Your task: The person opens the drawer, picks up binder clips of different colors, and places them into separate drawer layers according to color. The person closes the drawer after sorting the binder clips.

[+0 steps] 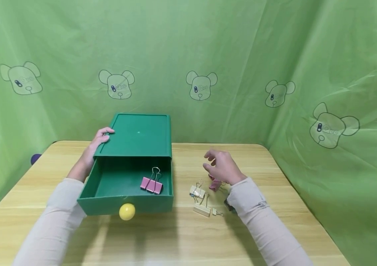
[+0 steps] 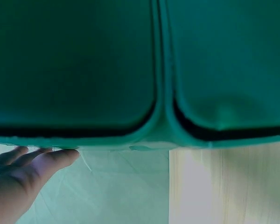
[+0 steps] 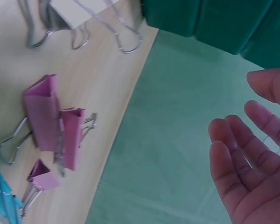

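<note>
A green drawer box (image 1: 138,133) stands on the table with its drawer (image 1: 148,205) pulled out. Inside the drawer lies a pink binder clip (image 1: 152,185). My left hand (image 1: 98,143) rests against the box's left side, fingers at its top edge; in the left wrist view that hand (image 2: 32,172) appears beside the green wall. My right hand (image 1: 223,167) hovers over the loose clips, its fingers loosely bent with nothing between them. Below it in the right wrist view are pink binder clips (image 3: 44,116), a blue clip (image 3: 2,193) and a white clip (image 3: 77,11).
Cream binder clips (image 1: 202,210) and a small clip (image 1: 216,212) lie right of the drawer. A dark clip (image 1: 230,205) is partly hidden by my right sleeve. The drawer's yellow knob (image 1: 126,211) juts toward me. Green curtains (image 1: 188,44) surround the wooden table (image 1: 258,155).
</note>
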{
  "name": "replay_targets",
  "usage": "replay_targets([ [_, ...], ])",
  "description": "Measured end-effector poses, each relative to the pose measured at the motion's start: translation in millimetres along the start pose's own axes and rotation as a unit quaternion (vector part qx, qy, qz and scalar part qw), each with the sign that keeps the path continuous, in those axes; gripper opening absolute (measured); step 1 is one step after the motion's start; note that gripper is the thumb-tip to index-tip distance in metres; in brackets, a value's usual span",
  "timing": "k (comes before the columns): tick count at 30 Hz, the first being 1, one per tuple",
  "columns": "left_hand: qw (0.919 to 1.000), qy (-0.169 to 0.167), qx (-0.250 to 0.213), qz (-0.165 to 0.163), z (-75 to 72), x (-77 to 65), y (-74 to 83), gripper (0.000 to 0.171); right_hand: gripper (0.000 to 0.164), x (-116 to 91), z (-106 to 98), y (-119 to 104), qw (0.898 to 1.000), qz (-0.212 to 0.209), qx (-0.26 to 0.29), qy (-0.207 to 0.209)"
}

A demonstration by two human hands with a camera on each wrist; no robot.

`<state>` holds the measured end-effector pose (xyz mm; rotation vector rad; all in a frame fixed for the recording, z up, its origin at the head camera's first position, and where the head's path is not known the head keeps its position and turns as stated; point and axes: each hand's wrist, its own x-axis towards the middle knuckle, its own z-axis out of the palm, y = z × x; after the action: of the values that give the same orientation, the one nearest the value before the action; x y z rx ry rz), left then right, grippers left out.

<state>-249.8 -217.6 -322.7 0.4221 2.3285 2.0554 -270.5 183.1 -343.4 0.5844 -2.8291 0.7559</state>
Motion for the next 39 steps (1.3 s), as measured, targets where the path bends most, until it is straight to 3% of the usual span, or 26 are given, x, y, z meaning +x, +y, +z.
replay_targets([
  [16, 1.0000, -0.005, -0.003, 0.002, -0.1, 0.4, -2.3, 0.029, 0.031, -7, 24, 36, 0.996, 0.067, -0.004, -0.053],
  [25, 1.0000, -0.003, -0.001, 0.003, -0.9, 0.8, -0.3, 0.030, 0.025, -10, 33, 49, 0.993, 0.072, -0.032, -0.084],
  [33, 1.0000, -0.004, -0.004, 0.003, -0.9, 3.2, -0.8, 0.030, 0.027, -10, 38, 58, 0.989, 0.081, -0.063, -0.104],
  [39, 1.0000, -0.002, -0.002, 0.005, -1.2, 2.1, -2.2, 0.030, 0.035, -12, 42, 62, 0.989, 0.076, -0.057, -0.109],
])
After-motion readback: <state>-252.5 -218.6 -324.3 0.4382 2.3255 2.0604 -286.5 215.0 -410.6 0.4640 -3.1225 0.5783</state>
